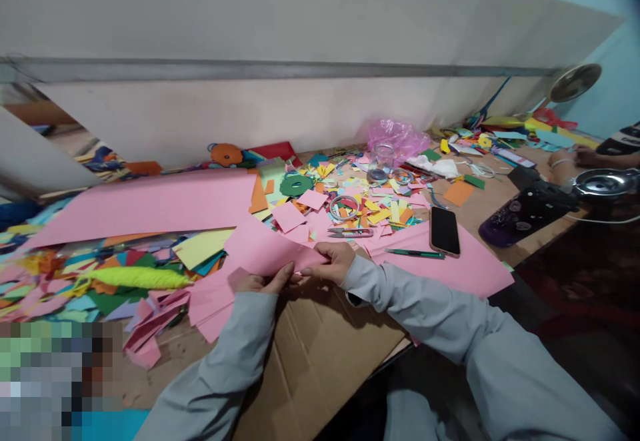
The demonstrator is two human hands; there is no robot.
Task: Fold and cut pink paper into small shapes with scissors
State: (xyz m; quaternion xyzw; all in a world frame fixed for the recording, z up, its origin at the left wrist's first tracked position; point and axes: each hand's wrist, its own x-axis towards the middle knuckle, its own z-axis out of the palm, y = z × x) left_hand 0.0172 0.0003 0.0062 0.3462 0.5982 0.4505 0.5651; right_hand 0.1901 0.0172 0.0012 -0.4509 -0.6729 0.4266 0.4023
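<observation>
Both my hands grip the near edge of a sheet of pink paper, slightly bent and raised above a brown cardboard sheet. My left hand pinches it with the thumb on top. Close beside it, my right hand is closed on the paper's right end; its curled fingers are partly hidden. Just beyond the right hand lie thread snips and a roll of clear tape. A green and black pen and a phone rest on another pink sheet.
Coloured paper scraps cover much of the table. A large pink sheet and a neon yellow yarn bundle are at left. A dark tumbler stands at right, near another person's hand. A pink plastic bag sits behind.
</observation>
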